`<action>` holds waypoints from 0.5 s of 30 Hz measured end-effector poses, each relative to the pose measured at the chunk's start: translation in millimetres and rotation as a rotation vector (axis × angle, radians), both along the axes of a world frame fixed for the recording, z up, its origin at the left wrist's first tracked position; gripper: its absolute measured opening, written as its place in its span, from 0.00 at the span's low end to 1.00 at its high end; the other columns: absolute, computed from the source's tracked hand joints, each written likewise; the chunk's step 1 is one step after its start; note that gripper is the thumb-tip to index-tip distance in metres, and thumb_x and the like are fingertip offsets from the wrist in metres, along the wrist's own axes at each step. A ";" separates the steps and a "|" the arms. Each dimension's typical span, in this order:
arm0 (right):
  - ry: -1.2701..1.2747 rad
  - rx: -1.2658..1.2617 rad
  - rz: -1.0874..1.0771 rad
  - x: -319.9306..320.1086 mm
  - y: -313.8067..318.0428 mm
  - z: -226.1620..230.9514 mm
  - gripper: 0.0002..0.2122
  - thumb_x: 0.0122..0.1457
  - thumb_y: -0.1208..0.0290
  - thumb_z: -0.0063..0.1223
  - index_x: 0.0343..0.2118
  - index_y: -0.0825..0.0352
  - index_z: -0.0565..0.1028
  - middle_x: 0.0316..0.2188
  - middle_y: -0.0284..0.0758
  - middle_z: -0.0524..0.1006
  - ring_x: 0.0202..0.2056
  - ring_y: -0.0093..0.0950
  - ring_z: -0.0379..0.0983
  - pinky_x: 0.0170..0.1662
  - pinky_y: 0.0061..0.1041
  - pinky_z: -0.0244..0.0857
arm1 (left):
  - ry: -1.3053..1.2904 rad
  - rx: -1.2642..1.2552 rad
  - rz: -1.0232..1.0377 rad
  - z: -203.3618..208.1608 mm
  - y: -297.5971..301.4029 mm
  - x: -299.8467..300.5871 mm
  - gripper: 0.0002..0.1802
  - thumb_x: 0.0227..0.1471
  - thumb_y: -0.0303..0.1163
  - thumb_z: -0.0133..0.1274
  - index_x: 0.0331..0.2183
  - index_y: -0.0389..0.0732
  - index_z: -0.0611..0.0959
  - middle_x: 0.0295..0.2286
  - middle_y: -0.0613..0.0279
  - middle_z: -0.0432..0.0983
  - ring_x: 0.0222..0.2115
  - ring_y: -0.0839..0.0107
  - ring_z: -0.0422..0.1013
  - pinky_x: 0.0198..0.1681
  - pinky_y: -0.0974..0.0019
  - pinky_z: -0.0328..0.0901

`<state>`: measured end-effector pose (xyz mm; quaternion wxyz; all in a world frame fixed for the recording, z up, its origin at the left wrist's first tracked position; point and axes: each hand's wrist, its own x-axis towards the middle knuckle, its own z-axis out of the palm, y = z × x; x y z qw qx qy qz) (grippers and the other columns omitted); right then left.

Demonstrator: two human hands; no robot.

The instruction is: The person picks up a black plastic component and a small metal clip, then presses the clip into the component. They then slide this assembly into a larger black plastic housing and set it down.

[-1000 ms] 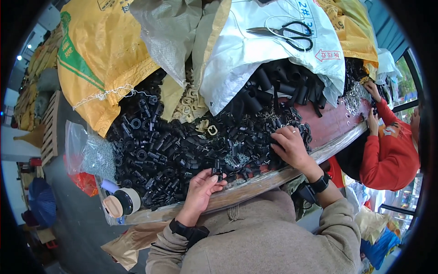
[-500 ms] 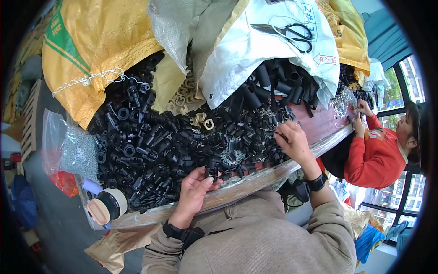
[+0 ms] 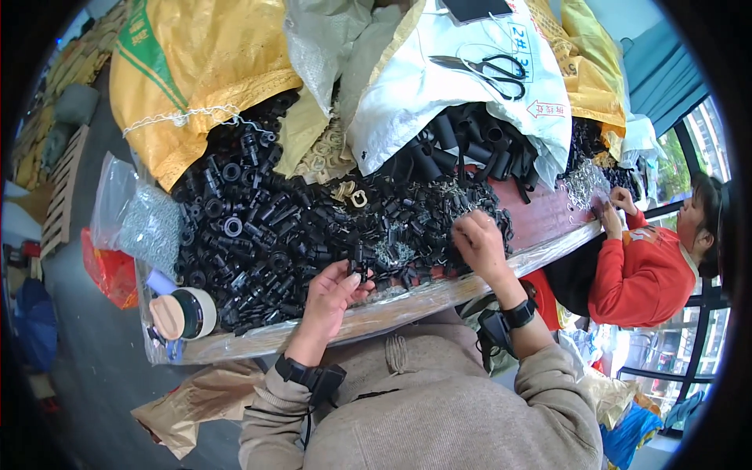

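Observation:
My left hand is closed, thumb and fingers pinching a black plastic fitting upright above the near edge of the pile. My right hand is over the small black clips on the right part of the pile, its fingers bent together and pointing down. Whatever lies between those fingertips is hidden. Small silver screws lie among the parts between my two hands. Larger black fittings are heaped to the left of my left hand.
Yellow sack and white sack spill parts at the back; scissors lie on the white one. A bag of screws and a lidded cup stand at the left. A co-worker in a red top works at the right end.
My right hand has moved left and tipped its fingers down toward the small parts. The left hand still holds the fitting. The whole view has shifted slightly.

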<state>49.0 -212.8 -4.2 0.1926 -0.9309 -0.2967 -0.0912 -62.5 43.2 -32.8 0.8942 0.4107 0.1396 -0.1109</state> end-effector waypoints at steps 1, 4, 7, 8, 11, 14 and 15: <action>-0.003 0.052 0.055 -5.8 6.0 0.1 0.07 0.42 0.74 0.52 0.27 0.67 0.69 0.24 0.36 0.66 0.29 0.34 0.64 0.31 0.29 0.57 | -0.007 0.008 0.004 -0.5 0.1 0.2 0.13 0.46 0.28 0.47 0.37 0.35 0.71 0.33 0.54 0.71 0.30 0.70 0.70 0.32 0.72 0.65; -0.008 0.110 0.153 -19.5 24.2 1.2 0.07 0.42 0.74 0.52 0.27 0.66 0.70 0.24 0.35 0.66 0.28 0.34 0.63 0.32 0.29 0.56 | -0.026 0.041 0.012 -1.6 -0.3 -1.3 0.13 0.47 0.28 0.47 0.37 0.35 0.71 0.33 0.54 0.71 0.30 0.70 0.70 0.32 0.73 0.65; -0.007 0.112 0.224 -27.0 32.9 5.5 0.07 0.42 0.74 0.52 0.26 0.66 0.70 0.24 0.35 0.66 0.28 0.33 0.63 0.32 0.28 0.56 | -0.046 0.028 0.035 -1.2 -1.7 -1.2 0.13 0.47 0.27 0.46 0.37 0.35 0.71 0.33 0.53 0.71 0.30 0.70 0.70 0.32 0.72 0.66; -0.013 0.101 0.221 -27.8 33.0 7.5 0.07 0.42 0.74 0.52 0.27 0.66 0.70 0.24 0.35 0.66 0.28 0.33 0.63 0.32 0.28 0.56 | -0.049 0.042 0.036 -1.1 -1.4 -1.2 0.13 0.47 0.27 0.46 0.37 0.35 0.71 0.33 0.53 0.71 0.30 0.70 0.70 0.32 0.72 0.66; -0.022 0.090 0.221 -28.2 30.5 8.5 0.07 0.42 0.74 0.51 0.27 0.66 0.70 0.25 0.35 0.67 0.28 0.33 0.63 0.32 0.27 0.56 | -0.054 0.040 0.047 -0.3 -1.0 -1.0 0.12 0.47 0.26 0.46 0.37 0.34 0.71 0.33 0.52 0.71 0.30 0.68 0.70 0.32 0.71 0.67; -0.008 0.095 0.225 -27.9 26.3 5.0 0.07 0.42 0.74 0.52 0.27 0.66 0.70 0.25 0.35 0.66 0.28 0.32 0.63 0.32 0.27 0.56 | -0.039 0.022 0.046 -1.0 -3.5 0.5 0.12 0.47 0.26 0.45 0.37 0.34 0.71 0.33 0.51 0.71 0.30 0.68 0.71 0.32 0.71 0.67; -0.006 0.103 0.220 -26.0 28.3 4.7 0.07 0.42 0.74 0.52 0.27 0.66 0.70 0.25 0.35 0.66 0.28 0.32 0.63 0.32 0.27 0.56 | -0.032 0.006 0.040 -1.2 -3.7 1.9 0.12 0.47 0.25 0.45 0.37 0.34 0.71 0.33 0.51 0.71 0.30 0.67 0.71 0.32 0.71 0.67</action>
